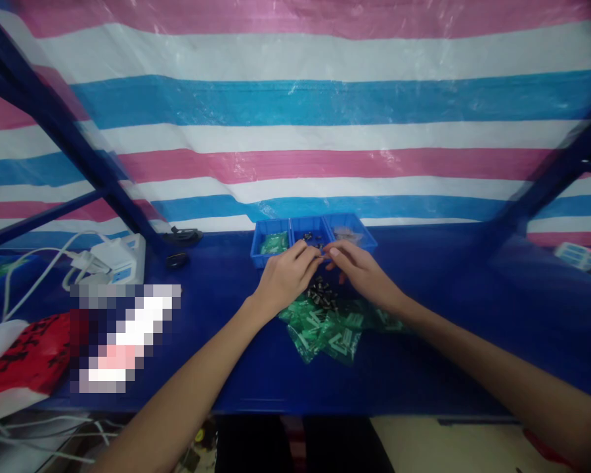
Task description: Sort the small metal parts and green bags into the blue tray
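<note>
My left hand (290,272) and my right hand (359,266) meet fingertip to fingertip just in front of the blue bins. The fingers of both are pinched together; whatever lies between them is too small to name. Below them is a pile of small black parts (322,293). Green plastic bags (320,328) with pale pieces inside spread out under and before that pile. Behind my hands stands a blue three-compartment bin (257,244): green bags (274,243) in the left part, small dark parts (309,238) in the middle, a clear bag (347,234) in the right.
A white power strip (136,259) with plugs and cables sits at the left of the blue table (448,276). Near it lie a black object (178,260) and a red bag (34,355). Blue metal posts (73,144) and a striped sheet (300,98) bound the back.
</note>
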Action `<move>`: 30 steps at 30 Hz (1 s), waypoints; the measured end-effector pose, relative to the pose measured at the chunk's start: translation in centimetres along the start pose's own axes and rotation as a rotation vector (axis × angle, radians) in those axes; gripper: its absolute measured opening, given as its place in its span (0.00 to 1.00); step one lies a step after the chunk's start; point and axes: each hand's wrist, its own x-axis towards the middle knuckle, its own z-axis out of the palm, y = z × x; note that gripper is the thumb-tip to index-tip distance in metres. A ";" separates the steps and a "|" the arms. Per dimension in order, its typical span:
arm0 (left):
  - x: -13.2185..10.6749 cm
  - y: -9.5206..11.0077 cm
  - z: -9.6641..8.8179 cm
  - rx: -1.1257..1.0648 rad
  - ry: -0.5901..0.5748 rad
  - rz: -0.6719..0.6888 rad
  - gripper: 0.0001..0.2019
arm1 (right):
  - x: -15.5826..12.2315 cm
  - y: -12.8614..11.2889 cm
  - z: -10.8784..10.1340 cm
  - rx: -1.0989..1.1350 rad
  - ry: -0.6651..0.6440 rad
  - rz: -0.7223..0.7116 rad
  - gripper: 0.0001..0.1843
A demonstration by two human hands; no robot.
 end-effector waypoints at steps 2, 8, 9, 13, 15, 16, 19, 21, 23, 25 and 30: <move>0.0 0.0 0.0 0.001 0.022 -0.019 0.10 | -0.1 -0.2 -0.1 -0.070 -0.053 -0.042 0.16; 0.0 0.2 0.0 -0.076 0.039 -0.022 0.13 | -0.1 -0.3 -0.3 -0.147 -0.072 -0.104 0.16; 0.0 0.2 0.1 -0.095 0.012 -0.011 0.15 | -0.1 -0.2 -0.4 -0.136 -0.059 -0.095 0.17; -0.2 0.3 0.4 -0.127 -0.095 0.030 0.22 | 0.0 0.0 -0.5 -0.112 0.012 -0.097 0.16; -0.3 0.3 0.5 -0.132 -0.080 0.032 0.21 | 0.0 -0.2 -0.5 -0.090 0.031 -0.113 0.17; -0.3 0.3 0.5 -0.140 -0.064 0.025 0.20 | 0.0 -0.4 -0.5 -0.067 0.033 -0.118 0.17; -0.3 0.3 0.5 -0.154 -0.029 -0.020 0.16 | -0.1 -0.6 -0.4 -0.016 0.004 -0.119 0.17; -0.2 0.3 0.5 -0.132 0.009 -0.060 0.14 | 0.0 -0.4 -0.4 -0.036 -0.006 -0.114 0.14; -0.2 0.2 0.5 -0.106 0.049 -0.097 0.14 | 0.0 -0.1 -0.5 -0.083 0.026 -0.103 0.13; -0.1 0.2 0.5 -0.107 0.061 -0.118 0.16 | 0.1 -0.1 -0.7 -0.128 0.079 -0.105 0.12; 0.0 0.4 0.3 -0.169 -0.008 -0.052 0.22 | 0.6 -0.8 -2.2 -0.259 0.258 -0.253 0.09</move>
